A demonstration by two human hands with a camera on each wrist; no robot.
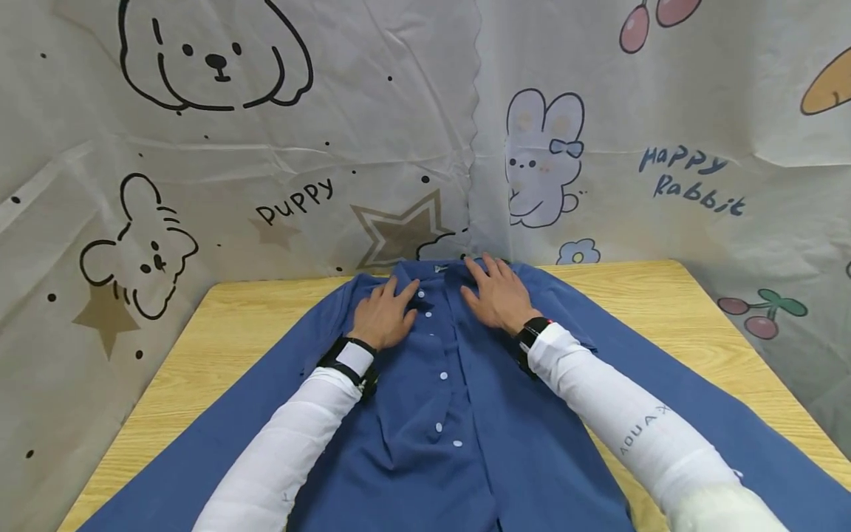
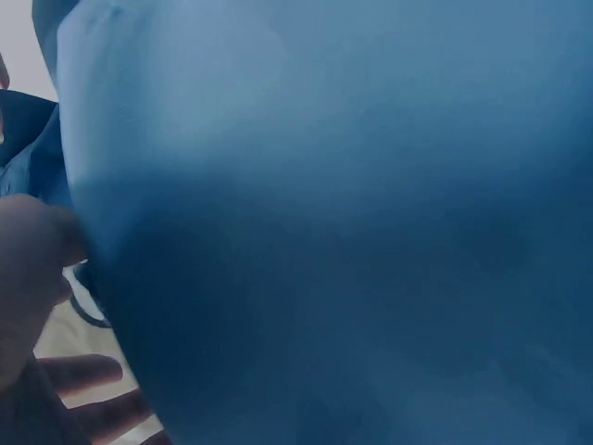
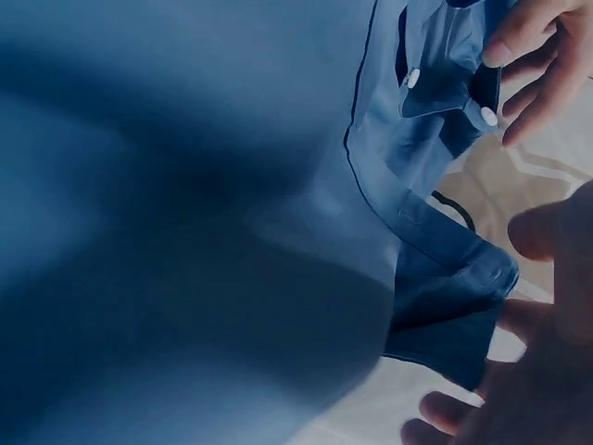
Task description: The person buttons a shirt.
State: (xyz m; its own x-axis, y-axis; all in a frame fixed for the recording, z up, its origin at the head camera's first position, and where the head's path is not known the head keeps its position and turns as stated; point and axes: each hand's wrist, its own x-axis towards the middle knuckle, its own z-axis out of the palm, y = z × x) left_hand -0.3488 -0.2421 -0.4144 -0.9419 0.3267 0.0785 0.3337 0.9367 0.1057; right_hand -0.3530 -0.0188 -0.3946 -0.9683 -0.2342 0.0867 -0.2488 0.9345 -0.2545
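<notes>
A dark blue long-sleeved button shirt (image 1: 425, 399) lies front up, its front partly open and its sleeves spread to both sides. My left hand (image 1: 382, 316) rests at the left side of the collar, fingers extended, beside the white buttons. Across from it, my right hand (image 1: 499, 297) touches the right collar side with spread, fairly straight fingers. Blue cloth (image 2: 324, 232) fills most of the left wrist view, hiding part of that hand. In the right wrist view, the collar end (image 3: 454, 324) is beside the right fingers (image 3: 445, 413).
The shirt lies on a light wooden table (image 1: 266, 325). Behind it hangs a pale cloth backdrop (image 1: 399, 111) with puppy, rabbit and star drawings, meeting the table's back edge. White sleeves and dark wrist straps (image 1: 532, 332) cover my forearms and wrists.
</notes>
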